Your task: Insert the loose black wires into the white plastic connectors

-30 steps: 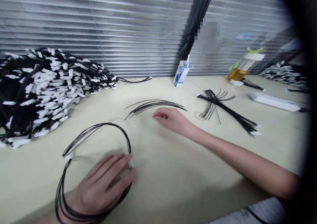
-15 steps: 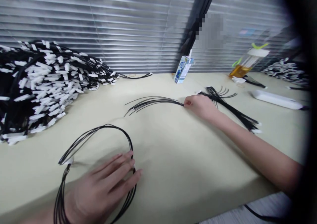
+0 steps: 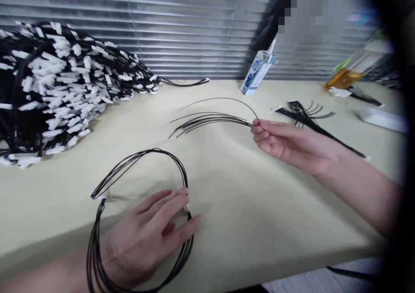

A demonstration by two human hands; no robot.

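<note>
My right hand (image 3: 275, 141) pinches a thin black wire (image 3: 223, 98) near its right end, and the wire arcs leftward above the table. Just below it lies a loose bundle of black wires (image 3: 207, 119), whose right ends reach my fingertips. My left hand (image 3: 155, 228) lies across a loop of black wires (image 3: 97, 250) with its fingers stretched and apart. Its fingertips touch the right side of the loop, beside a small white connector (image 3: 186, 207). Another white connector (image 3: 103, 195) shows at the loop's left side.
A large heap of black cables with white connectors (image 3: 65, 90) fills the back left. Along the back stand a drink carton (image 3: 257, 70) and a bottle of amber liquid (image 3: 348, 74). More black cables (image 3: 311, 122) and a white elongated object (image 3: 382, 119) lie at right.
My right hand has turned over and lifted one wire away from the bundle. My left hand stays on the loop, with its thumb and fingers spread a little wider. The view has shifted.
</note>
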